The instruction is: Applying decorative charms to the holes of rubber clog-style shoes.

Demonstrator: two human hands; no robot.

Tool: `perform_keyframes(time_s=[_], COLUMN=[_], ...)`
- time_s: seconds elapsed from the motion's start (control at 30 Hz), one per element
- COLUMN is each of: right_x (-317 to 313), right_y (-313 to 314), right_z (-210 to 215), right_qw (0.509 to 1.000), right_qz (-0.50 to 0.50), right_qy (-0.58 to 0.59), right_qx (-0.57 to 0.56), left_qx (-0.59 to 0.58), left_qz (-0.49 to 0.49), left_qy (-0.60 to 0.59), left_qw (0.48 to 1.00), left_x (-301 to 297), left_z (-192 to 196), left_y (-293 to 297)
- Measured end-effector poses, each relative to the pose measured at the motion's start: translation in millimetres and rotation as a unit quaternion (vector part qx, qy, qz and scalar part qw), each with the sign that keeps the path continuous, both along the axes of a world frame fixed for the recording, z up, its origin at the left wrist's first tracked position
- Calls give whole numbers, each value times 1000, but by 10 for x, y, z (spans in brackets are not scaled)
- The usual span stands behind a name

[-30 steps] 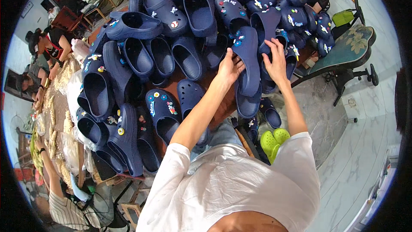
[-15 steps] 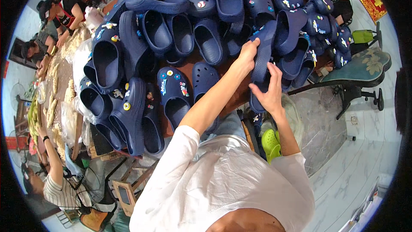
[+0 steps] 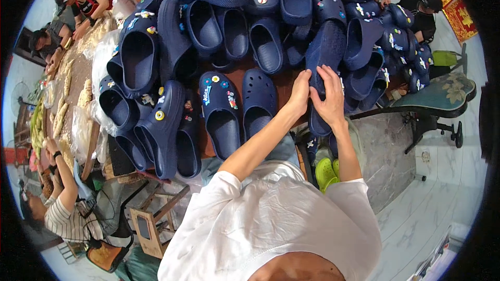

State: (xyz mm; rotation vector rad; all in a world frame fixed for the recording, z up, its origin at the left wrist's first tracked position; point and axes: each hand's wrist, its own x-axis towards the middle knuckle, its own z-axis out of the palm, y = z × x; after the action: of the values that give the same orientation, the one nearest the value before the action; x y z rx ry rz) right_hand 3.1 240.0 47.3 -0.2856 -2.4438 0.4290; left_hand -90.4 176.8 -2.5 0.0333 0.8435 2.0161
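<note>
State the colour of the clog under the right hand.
The clog is dark navy blue, seen best in the head view.

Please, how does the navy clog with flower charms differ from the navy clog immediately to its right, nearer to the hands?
The decorated clog carries colourful charms; the plain clog shows none, only bare holes. The decorated clog's heel is visible, while the plain clog's heel is hidden by the left forearm. Both are navy, foot openings upward, toes pointing away from the person.
</note>
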Motion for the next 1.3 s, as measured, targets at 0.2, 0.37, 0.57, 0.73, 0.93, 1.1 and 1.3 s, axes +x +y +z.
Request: perform_keyframes(time_s=[0.2, 0.37, 0.57, 0.73, 0.93, 1.1, 1.3], right_x=[114, 302, 320, 130, -15, -24, 22], right_y=[-12, -69, 588, 1242, 1645, 1795, 1893], right_z=[13, -71, -121, 38, 102, 112, 148], right_qw=[997, 991, 949, 955, 918, 914, 923], right_qz=[-18, -54, -146, -278, -365, -373, -370], right_qy=[57, 104, 219, 76, -110, -99, -41], right_qx=[-41, -69, -172, -69, -108, -127, -93], left_qx=[63, -75, -188, -257, -250, -248, -237], left_qz=[-30, 22, 119, 73, 69, 70, 59], left_qy=[68, 361, 679, 759, 764, 768, 763], left_qw=[995, 929, 700, 594, 590, 587, 599], left_x=[125, 365, 400, 453, 414, 418, 460], left_z=[258, 429, 453, 194, 171, 131, 73], left_y=[-35, -123, -173, -15, -21, 22, 98])
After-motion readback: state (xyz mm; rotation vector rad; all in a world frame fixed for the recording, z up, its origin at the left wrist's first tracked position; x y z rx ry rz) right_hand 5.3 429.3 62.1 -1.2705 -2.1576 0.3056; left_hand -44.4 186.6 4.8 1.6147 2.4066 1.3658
